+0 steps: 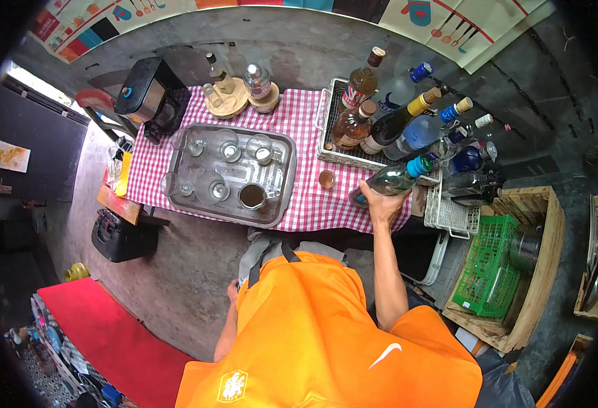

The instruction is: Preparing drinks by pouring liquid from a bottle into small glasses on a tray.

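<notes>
My right hand (383, 201) is wrapped around a glass bottle (391, 179) with a teal top, held tilted over the right end of the checked tablecloth (306, 117). Just left of it stands a small glass of amber liquid (327, 178). Down at my left side hangs my left hand (233, 290), partly hidden by my clothing, so its fingers cannot be made out. A metal tray (287, 176) on the cloth bears several clear glasses. At its near right corner, one glass of dark liquid (252, 196) stands among them.
A white wire basket (352, 160) crowded with tall bottles is at the back right, beside a smaller wire basket (449, 211). A coffee maker (151, 97) occupies the back left. Wooden stands (232, 104) hold small bottles. A green crate (485, 265) sits low at my right.
</notes>
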Motion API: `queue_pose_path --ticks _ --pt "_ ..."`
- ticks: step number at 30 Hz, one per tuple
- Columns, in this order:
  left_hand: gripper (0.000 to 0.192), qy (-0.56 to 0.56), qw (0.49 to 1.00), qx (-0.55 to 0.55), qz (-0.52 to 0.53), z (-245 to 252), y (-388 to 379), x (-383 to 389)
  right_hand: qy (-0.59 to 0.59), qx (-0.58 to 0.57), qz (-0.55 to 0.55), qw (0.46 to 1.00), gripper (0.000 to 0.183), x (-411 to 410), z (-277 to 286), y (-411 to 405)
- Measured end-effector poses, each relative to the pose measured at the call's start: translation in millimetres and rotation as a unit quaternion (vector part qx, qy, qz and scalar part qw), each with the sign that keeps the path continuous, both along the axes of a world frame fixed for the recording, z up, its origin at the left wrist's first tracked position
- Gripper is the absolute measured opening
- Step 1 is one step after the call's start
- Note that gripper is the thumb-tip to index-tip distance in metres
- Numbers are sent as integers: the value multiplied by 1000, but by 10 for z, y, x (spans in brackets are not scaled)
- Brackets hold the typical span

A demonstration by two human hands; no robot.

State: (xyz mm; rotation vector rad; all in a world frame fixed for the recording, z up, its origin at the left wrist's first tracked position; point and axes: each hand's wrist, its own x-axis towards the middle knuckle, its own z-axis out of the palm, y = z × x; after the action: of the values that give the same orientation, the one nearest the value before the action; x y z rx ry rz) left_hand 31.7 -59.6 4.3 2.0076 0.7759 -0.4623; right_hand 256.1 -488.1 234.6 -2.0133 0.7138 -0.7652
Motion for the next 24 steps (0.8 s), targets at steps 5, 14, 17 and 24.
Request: queue_pose_path --ticks 5,14,17,24 --pt "29 26 998 -16 46 50 -49 8 -65 -56 -52 995 113 197 -310 -35" --pt "28 14 995 -51 84 -397 127 -262 -28 -68 -64 995 119 350 -485 73" --pt "30 34 999 7 20 -47 23 -69 -30 -63 -74 995 121 323 -515 58" --pt "27 17 993 -63 100 -142 72 -171 -42 -102 -72 991 128 297 -648 85"
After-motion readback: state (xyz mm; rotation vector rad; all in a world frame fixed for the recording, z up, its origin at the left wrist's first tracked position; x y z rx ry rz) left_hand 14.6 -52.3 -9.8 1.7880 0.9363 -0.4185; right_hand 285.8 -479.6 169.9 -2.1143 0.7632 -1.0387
